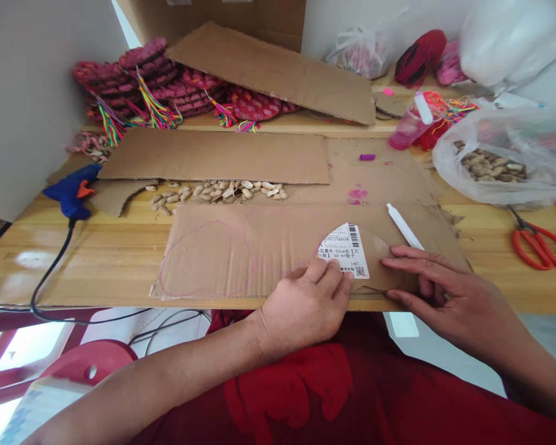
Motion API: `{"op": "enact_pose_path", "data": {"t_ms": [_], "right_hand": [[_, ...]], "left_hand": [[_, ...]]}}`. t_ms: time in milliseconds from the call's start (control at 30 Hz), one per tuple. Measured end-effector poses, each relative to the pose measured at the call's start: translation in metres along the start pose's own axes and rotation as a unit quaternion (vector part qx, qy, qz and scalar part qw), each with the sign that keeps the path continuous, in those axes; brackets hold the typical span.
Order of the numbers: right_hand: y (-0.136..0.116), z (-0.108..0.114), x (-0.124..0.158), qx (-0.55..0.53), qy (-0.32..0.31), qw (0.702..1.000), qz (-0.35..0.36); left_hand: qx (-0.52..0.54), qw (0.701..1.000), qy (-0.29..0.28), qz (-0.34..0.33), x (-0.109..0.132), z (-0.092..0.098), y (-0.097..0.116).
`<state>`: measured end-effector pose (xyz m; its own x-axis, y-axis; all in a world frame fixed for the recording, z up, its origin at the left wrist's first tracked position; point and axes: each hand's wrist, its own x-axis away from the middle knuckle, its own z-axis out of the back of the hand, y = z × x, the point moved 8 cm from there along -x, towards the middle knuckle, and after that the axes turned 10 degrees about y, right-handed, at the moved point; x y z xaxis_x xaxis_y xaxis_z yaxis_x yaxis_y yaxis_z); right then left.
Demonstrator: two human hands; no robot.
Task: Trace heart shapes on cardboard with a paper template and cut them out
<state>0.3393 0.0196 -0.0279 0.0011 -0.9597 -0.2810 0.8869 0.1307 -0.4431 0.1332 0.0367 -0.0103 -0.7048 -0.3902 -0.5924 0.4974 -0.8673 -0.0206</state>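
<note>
A cardboard cutout with a curved edge and a white printed label (345, 250) lies on a long cardboard strip (204, 256). My left hand (310, 300) is closed, its curled fingers on the cutout's lower left part. At the cutout's right end, my right hand (440, 287) grips the edge between its fingertips and thumb, which stand a little apart. A white marker (404, 225) lies beside the right fingers, one end hidden behind them. Pink rounded outlines are drawn on the strip's left part. My left fingertips are partly hidden.
Peanut shells (222, 190) are scattered beneath a cardboard piece (213, 154). A blue glue gun (71, 191) lies left, its cord trailing off the table. Red-handled scissors (540, 244), a bag of peanuts (491, 167), a purple cap (367, 157) and pink woven items (162, 93) are around.
</note>
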Motion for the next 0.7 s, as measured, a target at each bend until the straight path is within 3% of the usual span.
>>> {"op": "enact_pose_path", "data": {"t_ms": [700], "right_hand": [[-0.0094,0.0036,-0.0008,-0.011,0.022,0.999,0.036]], "left_hand": [[0.001,1.0,-0.015,-0.004,-0.0003,-0.0009,-0.0005]]}}
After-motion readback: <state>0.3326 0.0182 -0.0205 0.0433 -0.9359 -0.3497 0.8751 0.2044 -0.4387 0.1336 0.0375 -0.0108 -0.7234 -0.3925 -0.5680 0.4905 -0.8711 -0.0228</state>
